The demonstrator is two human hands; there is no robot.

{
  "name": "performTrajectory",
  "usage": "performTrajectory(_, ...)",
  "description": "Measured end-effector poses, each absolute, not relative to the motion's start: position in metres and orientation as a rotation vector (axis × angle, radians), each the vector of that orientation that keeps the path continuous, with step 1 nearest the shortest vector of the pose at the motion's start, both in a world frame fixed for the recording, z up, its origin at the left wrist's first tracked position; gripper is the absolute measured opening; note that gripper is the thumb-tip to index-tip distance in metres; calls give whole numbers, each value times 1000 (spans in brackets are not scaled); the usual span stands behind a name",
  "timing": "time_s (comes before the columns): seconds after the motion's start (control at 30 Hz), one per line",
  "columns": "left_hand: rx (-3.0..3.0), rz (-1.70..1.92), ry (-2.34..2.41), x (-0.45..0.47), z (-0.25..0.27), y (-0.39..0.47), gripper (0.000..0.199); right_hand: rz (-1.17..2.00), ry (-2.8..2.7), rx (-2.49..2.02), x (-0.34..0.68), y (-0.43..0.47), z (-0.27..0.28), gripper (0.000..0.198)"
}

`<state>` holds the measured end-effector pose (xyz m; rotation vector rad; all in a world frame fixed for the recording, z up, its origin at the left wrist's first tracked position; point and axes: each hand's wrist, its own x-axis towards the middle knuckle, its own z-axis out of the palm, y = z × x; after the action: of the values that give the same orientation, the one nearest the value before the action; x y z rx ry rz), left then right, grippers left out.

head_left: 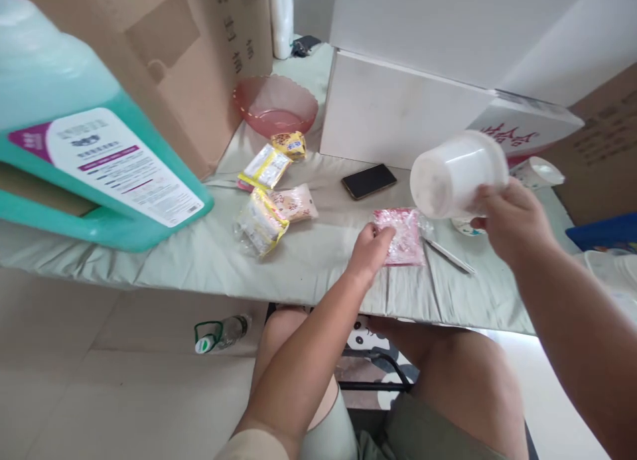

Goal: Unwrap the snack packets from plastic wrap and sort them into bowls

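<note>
Between the fingers and thumb of my left hand (pixel 372 249) is the left edge of a pink and clear plastic packet (pixel 404 237), low over the table. My right hand (pixel 517 221) grips a white translucent plastic tub (pixel 458 174), raised and tipped on its side with its base turned to the left. Beside the packet lies a slim pale pen-like stick (pixel 450 255). A black phone (pixel 369 181) rests on the cloth behind the packet. Partly hidden by the right hand, a small patterned item (pixel 468 226) sits below the tub.
Several snack packets (pixel 266 221) lie left of centre, before a pink bowl (pixel 276 106). A large teal jug (pixel 114 154) and cardboard box (pixel 199 62) stand at left. White boxes (pixel 398 108) line the back. A paper cup (pixel 540 172) stands at right; a bottle (pixel 226 332) is below.
</note>
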<state>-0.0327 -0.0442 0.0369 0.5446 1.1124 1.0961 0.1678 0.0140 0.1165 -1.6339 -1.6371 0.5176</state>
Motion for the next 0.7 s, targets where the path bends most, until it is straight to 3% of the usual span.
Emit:
performTrajectory(0.17,548,1132,1117,-30,34,-36,18,51,-1891,-2009,166,30,82,12)
performTrajectory(0.33,496,1188,1133,-27,30,-28,18,-39,-1951,-1851,165,19,67,27)
performTrajectory(0.57,657,1147,1123,-22,33,-30,26,497,-1541,-1638,159,-39,25,18)
performTrajectory(0.7,727,1136,1093,-20,32,-36,35,427,-1673,-1728,169,-44,13,21)
